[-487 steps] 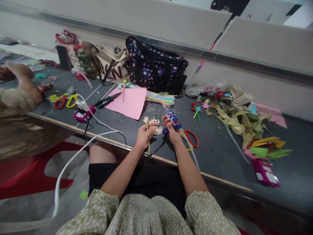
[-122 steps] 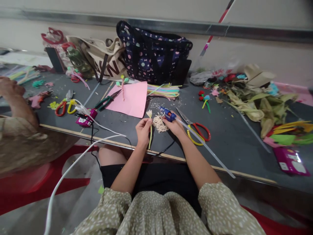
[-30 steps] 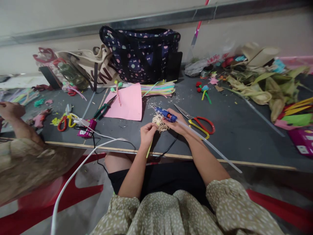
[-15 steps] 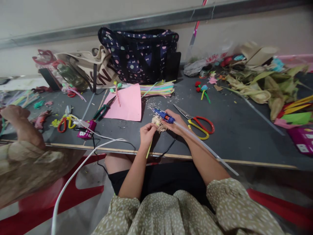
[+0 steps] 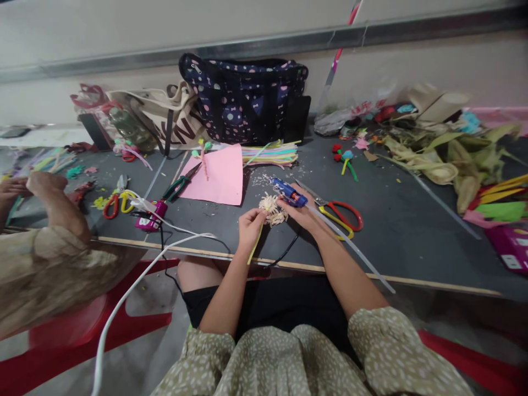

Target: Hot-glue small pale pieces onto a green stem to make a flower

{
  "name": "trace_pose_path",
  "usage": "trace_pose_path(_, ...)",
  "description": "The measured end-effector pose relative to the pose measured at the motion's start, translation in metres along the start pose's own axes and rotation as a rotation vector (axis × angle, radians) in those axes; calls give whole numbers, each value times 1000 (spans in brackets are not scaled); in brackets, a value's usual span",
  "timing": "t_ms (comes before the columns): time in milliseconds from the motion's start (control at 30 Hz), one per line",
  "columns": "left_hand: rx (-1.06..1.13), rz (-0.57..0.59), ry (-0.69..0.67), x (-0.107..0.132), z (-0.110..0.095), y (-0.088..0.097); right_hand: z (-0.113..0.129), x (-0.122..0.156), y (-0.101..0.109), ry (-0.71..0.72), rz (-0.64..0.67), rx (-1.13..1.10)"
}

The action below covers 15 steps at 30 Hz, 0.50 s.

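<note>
Between my two hands is a cream flower-like piece [image 5: 274, 211] with many thin petals. My left hand [image 5: 249, 226] is closed, pinching a thin yellow-green strip [image 5: 256, 247], likely a pipe cleaner; its upper end reaches the middle of the cream piece. A blue glue gun [image 5: 289, 192] is in my right hand [image 5: 307, 214], its nozzle pointing to the upper left, just above the cream piece. From its back a long clear glue stick [image 5: 355, 247] runs over my right forearm. Scissors [image 5: 342, 214] with red and yellow handles lie beside my right hand.
Pink paper [image 5: 218, 181] lies ahead with green-handled pliers [image 5: 181, 184] and a bundle of pipe cleaners [image 5: 272, 152]. A dark patterned bag [image 5: 243, 104] stands behind. Dried husks [image 5: 433, 159] are piled right. A white cable [image 5: 140, 280] crosses the table edge. A co-worker's hands [image 5: 45, 184] are left.
My right hand with the glue gun has shifted to the right, off the cream piece, so more of its petals show. The co-worker's second hand has come into view.
</note>
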<state>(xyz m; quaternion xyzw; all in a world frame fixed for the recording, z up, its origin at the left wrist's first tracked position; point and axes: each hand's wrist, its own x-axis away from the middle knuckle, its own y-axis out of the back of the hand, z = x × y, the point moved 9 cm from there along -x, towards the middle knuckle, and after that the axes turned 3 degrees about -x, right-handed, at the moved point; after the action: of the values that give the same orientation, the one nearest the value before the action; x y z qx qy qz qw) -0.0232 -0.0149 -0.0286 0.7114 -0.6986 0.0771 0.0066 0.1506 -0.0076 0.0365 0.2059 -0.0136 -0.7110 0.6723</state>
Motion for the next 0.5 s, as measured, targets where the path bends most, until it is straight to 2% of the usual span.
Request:
trace_pose_path(233,-63,5,-53,2,-7,-2,0,1,-8,-20,48,-23)
trace_pose_path(500,-62,6,-44,2,-8,-2,-4,1,-9,-53,65,-18)
